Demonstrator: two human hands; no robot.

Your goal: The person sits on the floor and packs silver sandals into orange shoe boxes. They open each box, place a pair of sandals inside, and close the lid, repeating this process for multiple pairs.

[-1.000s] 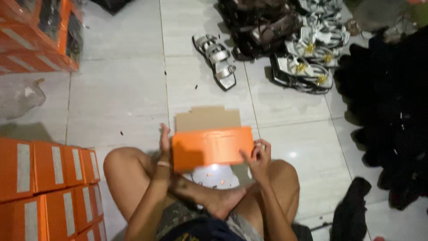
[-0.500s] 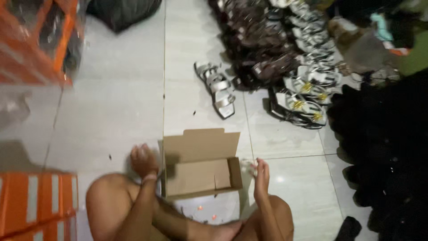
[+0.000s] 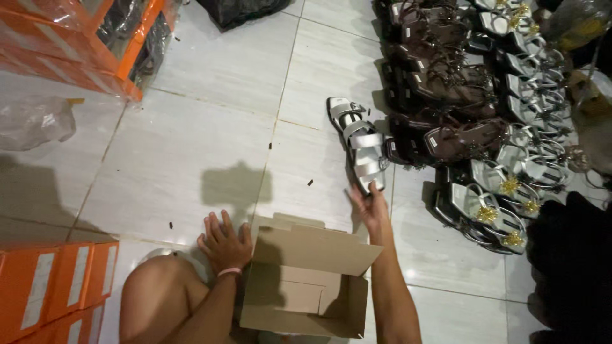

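Cardboard box (image 3: 306, 286) open and empty, left hand (image 3: 224, 242) spread flat beside it, right hand (image 3: 370, 207) fingers touching silver sandal (image 3: 366, 159)

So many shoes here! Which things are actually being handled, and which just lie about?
In use:
right hand reaching the silver sandals
left hand beside the open cardboard box

Lying about:
rows of sandals
orange boxes
plastic bag

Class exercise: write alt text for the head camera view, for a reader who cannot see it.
A seated person's right hand reaches for a silver strappy sandal on the tiled floor, while the left hand rests beside an open cardboard box.
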